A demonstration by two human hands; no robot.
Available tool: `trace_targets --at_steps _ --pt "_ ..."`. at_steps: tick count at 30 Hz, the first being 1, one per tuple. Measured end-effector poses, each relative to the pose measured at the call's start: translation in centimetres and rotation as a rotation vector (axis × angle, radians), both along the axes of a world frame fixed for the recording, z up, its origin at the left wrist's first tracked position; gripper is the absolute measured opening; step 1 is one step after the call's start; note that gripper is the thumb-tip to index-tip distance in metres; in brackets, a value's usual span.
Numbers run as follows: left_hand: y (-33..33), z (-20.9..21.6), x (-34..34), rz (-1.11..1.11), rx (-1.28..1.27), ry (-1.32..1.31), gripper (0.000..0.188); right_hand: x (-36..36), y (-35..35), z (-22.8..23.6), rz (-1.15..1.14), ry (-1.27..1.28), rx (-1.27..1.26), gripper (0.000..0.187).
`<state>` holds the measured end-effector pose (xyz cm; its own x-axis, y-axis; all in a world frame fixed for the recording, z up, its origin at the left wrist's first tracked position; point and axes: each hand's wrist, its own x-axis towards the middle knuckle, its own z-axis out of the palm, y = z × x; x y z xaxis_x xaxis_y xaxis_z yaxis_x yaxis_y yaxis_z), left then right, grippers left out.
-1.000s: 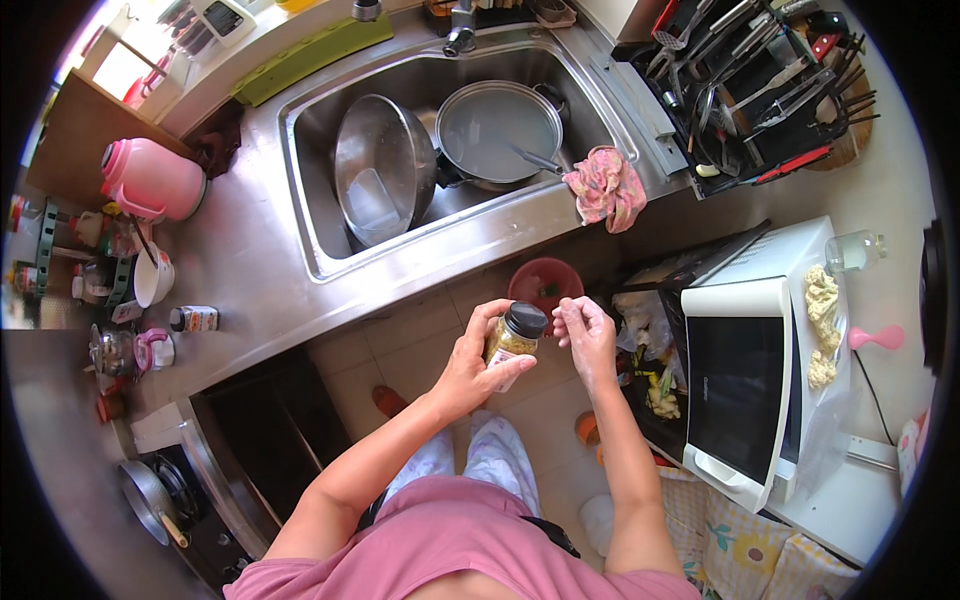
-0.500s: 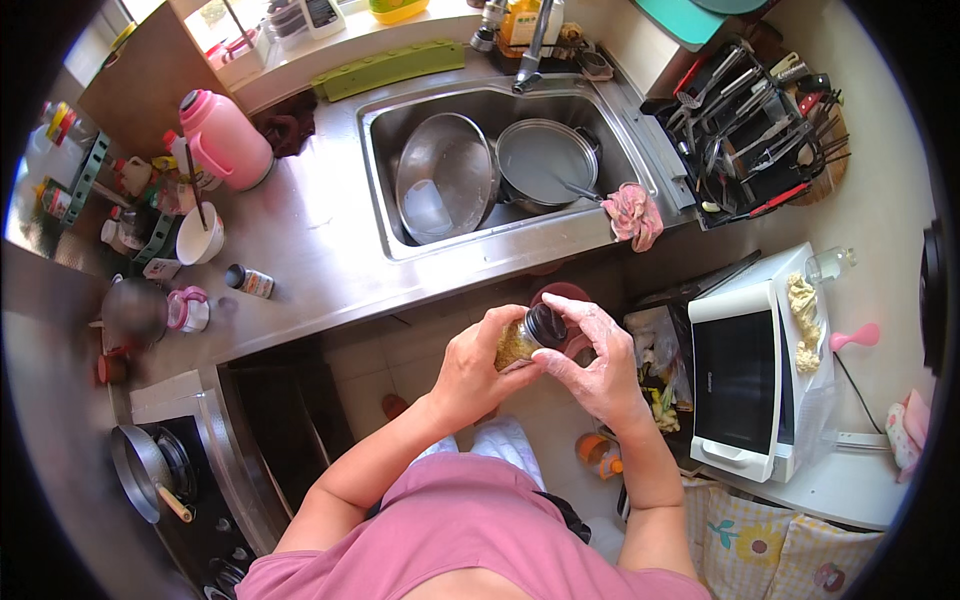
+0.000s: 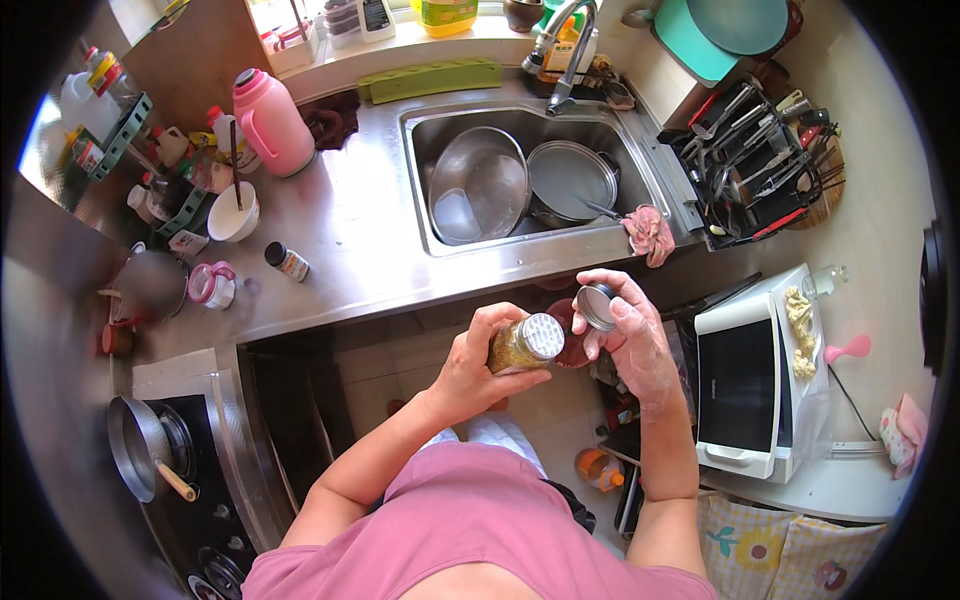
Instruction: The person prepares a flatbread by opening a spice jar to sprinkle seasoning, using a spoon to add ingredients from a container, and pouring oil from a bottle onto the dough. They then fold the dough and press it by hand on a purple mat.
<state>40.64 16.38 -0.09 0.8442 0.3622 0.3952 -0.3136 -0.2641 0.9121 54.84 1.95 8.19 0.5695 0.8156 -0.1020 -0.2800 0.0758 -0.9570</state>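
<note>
Before the pink shirt (image 3: 470,520), short of the worktop's front edge, the left hand (image 3: 462,368) holds a glass jar (image 3: 507,349) of yellowish-brown contents, thumb and fingers wrapped around its body; the jar tilts rightward, a pale patterned disc over its mouth. Just beside it, the right hand (image 3: 642,348), whitish residue on its skin, pinches a dark lid (image 3: 597,308) between thumb and fingers, metallic inside showing. Lower, behind both, is a reddish tub (image 3: 574,349), partly hidden. On the worktop (image 3: 345,275), a small dark-capped jar (image 3: 290,263) lies toward the front edge, left of the sink (image 3: 421,165). A pink cloth (image 3: 649,236) drapes over the sink's front right corner; inside stand a tilted steel bowl (image 3: 485,165) and, right of it, a pot (image 3: 572,180). Toward the worktop's back edge are a pink thermos (image 3: 275,130) and, behind the sink, a faucet (image 3: 572,65).
</note>
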Motion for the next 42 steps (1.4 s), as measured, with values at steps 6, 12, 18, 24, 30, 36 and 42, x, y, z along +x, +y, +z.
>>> trace_targets --at_steps 6,12,18,24,30,36,42 --pt "0.4 0.0 -1.3 0.017 -0.056 0.027 0.071 -1.2 0.2 -1.3 0.073 -0.104 -0.107 0.016" --pt "0.7 -0.2 -1.9 0.184 0.080 -0.034 0.062 -4.4 1.7 -0.1 -0.074 -1.085 -0.089 0.030" --pt "0.9 0.5 -2.2 0.331 0.288 -0.040 0.057 -5.1 2.1 -0.4 -0.084 -1.360 -0.144 0.035" --pt "1.2 1.0 -3.0 0.442 0.486 -0.027 0.060 -6.0 2.4 0.0 -0.047 -1.494 -0.223 0.039" --pt "1.6 1.1 -3.5 0.516 0.646 -0.023 0.061 -6.6 2.9 0.7 0.035 -1.554 -0.322 0.041" --pt "2.1 0.5 -4.2 0.537 0.493 -0.020 0.060 -6.3 4.0 0.7 0.135 -1.364 -0.266 0.040" --pt "3.5 -0.1 -6.1 0.552 0.132 0.014 0.060 -3.2 8.1 -2.6 0.175 -0.269 -0.197 0.034"
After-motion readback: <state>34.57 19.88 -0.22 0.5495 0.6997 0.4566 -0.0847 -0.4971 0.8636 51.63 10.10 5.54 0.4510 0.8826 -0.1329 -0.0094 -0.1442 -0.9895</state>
